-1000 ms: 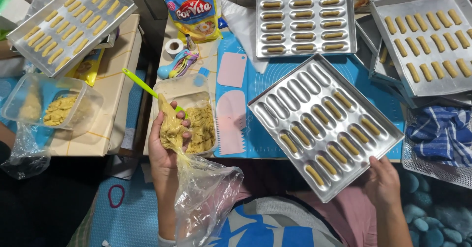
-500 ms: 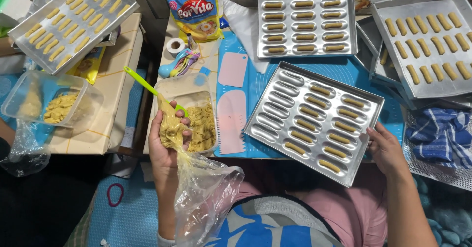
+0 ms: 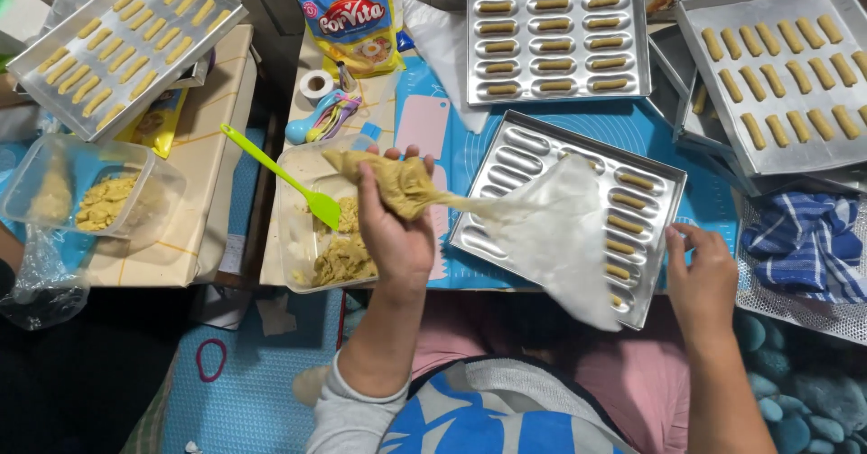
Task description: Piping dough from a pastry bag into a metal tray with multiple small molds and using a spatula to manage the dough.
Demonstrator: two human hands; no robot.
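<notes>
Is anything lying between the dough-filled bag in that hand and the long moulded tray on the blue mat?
Nothing visible does. The left hand holds the piping bag right beside the moulded tray, and the bag's loose plastic already drapes over it. The right hand touches the tray's near corner.

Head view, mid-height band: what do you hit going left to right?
Clear tub of dough → green spatula → left hand gripping the piping bag → mould tray → right hand on the tray's edge → blue checked cloth.
</notes>
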